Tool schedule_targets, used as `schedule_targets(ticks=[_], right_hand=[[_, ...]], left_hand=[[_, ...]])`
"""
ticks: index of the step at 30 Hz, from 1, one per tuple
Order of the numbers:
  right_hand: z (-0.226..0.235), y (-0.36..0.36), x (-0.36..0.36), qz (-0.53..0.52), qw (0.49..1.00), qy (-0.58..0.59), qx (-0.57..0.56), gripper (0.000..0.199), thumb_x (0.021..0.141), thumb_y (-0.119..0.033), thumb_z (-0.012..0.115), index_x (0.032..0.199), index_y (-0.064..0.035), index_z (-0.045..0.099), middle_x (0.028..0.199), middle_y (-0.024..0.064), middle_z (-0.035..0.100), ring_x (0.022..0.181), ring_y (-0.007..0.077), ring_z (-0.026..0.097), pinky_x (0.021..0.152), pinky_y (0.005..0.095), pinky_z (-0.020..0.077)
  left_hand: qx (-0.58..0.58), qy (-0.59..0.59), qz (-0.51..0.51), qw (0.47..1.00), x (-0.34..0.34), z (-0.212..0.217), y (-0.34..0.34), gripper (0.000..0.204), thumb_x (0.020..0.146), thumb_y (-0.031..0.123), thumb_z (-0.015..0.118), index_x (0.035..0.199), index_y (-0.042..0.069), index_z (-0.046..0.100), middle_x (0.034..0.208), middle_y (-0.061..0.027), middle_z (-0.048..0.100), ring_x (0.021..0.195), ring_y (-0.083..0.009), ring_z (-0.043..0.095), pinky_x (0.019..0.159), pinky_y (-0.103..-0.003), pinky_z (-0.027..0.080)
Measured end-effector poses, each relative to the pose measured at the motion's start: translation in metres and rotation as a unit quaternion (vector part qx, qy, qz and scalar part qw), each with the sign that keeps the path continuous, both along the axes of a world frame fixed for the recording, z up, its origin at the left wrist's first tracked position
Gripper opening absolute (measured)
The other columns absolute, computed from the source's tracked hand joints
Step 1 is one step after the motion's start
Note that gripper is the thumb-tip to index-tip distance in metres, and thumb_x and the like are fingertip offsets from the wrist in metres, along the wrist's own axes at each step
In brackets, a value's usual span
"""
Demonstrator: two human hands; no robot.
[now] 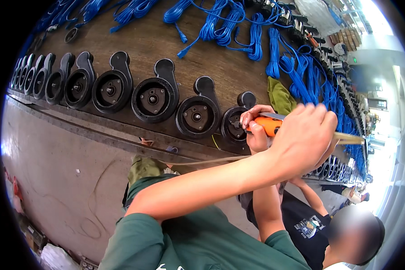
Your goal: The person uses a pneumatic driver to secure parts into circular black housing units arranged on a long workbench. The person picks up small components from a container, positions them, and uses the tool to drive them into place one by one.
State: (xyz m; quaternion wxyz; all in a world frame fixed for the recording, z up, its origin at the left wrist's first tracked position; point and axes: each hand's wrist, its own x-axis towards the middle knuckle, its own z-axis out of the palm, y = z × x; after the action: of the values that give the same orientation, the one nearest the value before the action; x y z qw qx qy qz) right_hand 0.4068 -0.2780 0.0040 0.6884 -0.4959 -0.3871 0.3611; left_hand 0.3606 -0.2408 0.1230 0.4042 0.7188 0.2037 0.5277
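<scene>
Fingers of the right hand [258,138] curl around the front of an orange handheld tool with black trim [268,125]; the left hand [303,137] wraps its rear, fingertips hidden. The tool is at the near edge of the brown surface [139,45], close beside a black, round, lobed housing [231,126]; whether they touch cannot be told. Similar black housings [153,99] line that edge leftward; bundled blue cables [255,38] lie farther back, beside crumpled olive-green fabric [280,96].
</scene>
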Motion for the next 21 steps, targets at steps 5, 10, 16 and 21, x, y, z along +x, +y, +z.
schedule_targets(ticks=[5, 10, 16, 21], right_hand=[[-0.012, -0.007, 0.008, -0.006, 0.997, 0.062, 0.041, 0.025, 0.083, 0.004, 0.053, 0.107, -0.0001, 0.053, 0.080, 0.0068, 0.058, 0.072, 0.0140, 0.056, 0.068, 0.0268, 0.0477], [-0.005, -0.005, 0.011, -0.015, 0.998, 0.057, 0.031, 0.025, 0.080, 0.004, 0.050, 0.105, 0.0011, 0.051, 0.078, 0.0081, 0.056, 0.067, 0.0140, 0.054, 0.066, 0.0281, 0.0467], [0.013, -0.030, 0.007, -0.063, 0.983, 0.133, 0.112, 0.024, 0.077, 0.005, 0.051, 0.101, 0.0017, 0.052, 0.073, 0.0089, 0.056, 0.065, 0.0163, 0.054, 0.061, 0.0273, 0.0456], [0.041, -0.044, 0.001, -0.076, 0.966, 0.146, 0.198, 0.024, 0.074, 0.000, 0.051, 0.097, 0.0013, 0.050, 0.070, 0.0112, 0.055, 0.059, 0.0176, 0.050, 0.058, 0.0301, 0.0439]], left_hand=[[-0.049, 0.102, -0.021, 0.993, -0.083, -0.066, -0.011, 0.034, 0.079, 0.006, 0.070, 0.110, 0.006, 0.058, 0.083, -0.0100, 0.062, 0.072, -0.0306, 0.062, 0.064, -0.038, 0.051], [-0.180, 0.339, -0.102, 0.918, -0.119, -0.118, -0.026, 0.040, 0.088, 0.006, 0.064, 0.125, 0.000, 0.051, 0.071, -0.0151, 0.063, 0.062, -0.0307, 0.064, 0.061, -0.039, 0.051], [-0.554, 0.129, -0.118, 0.814, -0.103, -0.119, -0.001, 0.027, 0.099, 0.013, 0.055, 0.122, -0.003, 0.055, 0.078, -0.0067, 0.065, 0.059, -0.0089, 0.059, 0.054, -0.023, 0.048], [-0.776, 0.026, -0.164, 0.609, -0.095, -0.120, -0.005, 0.034, 0.101, 0.032, 0.054, 0.110, -0.001, 0.058, 0.089, -0.0123, 0.066, 0.074, -0.0202, 0.064, 0.066, -0.033, 0.053]])
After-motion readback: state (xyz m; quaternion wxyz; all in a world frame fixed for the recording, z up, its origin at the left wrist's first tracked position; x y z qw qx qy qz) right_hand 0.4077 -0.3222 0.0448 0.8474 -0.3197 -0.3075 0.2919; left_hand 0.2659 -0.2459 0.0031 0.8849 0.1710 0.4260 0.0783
